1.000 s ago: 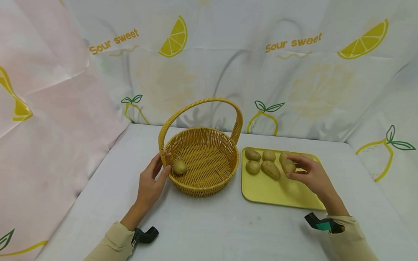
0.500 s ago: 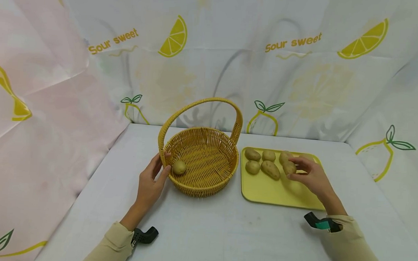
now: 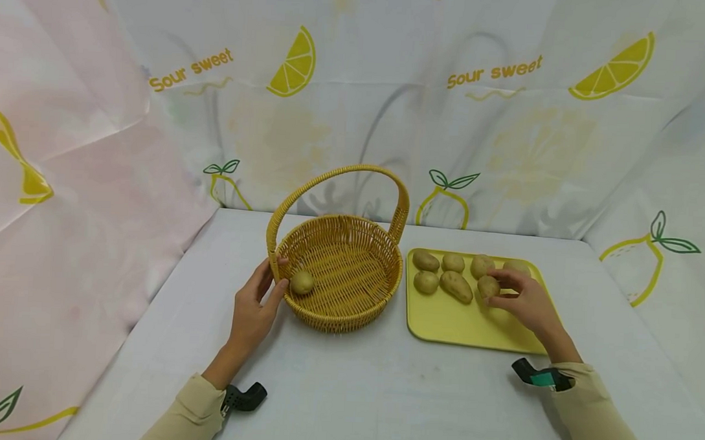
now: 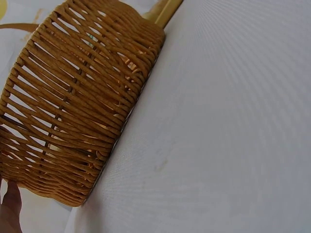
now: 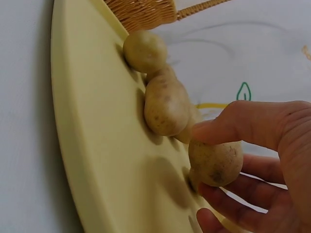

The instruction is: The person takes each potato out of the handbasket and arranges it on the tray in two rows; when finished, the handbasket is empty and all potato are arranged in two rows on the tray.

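In the head view, my left hand point(image 3: 256, 310) holds the left rim of a round wicker basket point(image 3: 340, 323) at the foot of its tall handle, thumb outside. One potato point(image 3: 302, 283) lies inside the basket near that hand. In the right wrist view, my right hand point(image 5: 272, 165) pinches a potato point(image 5: 216, 162) between thumb and fingers. It is held over the yellow tray point(image 3: 459, 327), its shadow falling on the tray. Several other potatoes point(image 3: 456, 286) lie along the tray's far half. Only the fingertips of my left hand show in the left wrist view.
A white cloth-covered table point(image 3: 370, 389) lies under the basket and tray. Lemon-printed sheets point(image 3: 356, 103) hang behind and at both sides, close to the table's far edge. The basket's arched handle point(image 3: 354, 168) rises above its bowl, just left of the tray.
My right hand and its potato have shifted slightly toward me, uncovering more of the potatoes behind them. My left hand and the basket have stayed in place.
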`<action>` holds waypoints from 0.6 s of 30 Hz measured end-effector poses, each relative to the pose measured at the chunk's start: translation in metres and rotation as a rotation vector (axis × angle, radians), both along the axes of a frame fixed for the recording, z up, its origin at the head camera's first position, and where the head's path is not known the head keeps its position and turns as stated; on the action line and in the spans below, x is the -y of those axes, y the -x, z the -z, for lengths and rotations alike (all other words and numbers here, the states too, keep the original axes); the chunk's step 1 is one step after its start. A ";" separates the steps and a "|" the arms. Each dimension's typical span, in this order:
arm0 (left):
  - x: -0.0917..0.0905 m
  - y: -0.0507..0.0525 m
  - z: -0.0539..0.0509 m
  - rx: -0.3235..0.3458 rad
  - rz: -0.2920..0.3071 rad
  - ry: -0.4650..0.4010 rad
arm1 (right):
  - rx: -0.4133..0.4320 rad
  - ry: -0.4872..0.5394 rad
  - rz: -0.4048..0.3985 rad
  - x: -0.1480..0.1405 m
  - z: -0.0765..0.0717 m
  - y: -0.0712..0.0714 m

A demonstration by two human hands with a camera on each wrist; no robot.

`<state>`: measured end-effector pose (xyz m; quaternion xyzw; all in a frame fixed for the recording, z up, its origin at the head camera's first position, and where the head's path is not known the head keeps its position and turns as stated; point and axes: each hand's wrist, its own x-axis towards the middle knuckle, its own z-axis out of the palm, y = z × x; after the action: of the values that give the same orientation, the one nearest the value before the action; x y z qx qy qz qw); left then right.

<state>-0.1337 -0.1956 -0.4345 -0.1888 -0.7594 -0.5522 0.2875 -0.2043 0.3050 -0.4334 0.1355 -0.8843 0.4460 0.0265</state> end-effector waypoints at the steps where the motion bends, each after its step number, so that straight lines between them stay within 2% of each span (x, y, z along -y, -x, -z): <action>1: 0.000 0.000 0.000 0.000 0.002 -0.001 | -0.003 -0.005 0.000 0.000 0.001 0.000; 11: 0.000 -0.001 -0.001 -0.003 0.000 0.002 | -0.020 -0.029 -0.013 -0.001 0.005 0.004; 18: 0.000 0.000 0.000 -0.006 0.005 0.001 | 0.012 -0.032 -0.040 -0.005 0.011 0.007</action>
<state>-0.1339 -0.1958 -0.4343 -0.1924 -0.7583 -0.5521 0.2884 -0.2112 0.3103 -0.4443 0.1507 -0.8885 0.4332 0.0103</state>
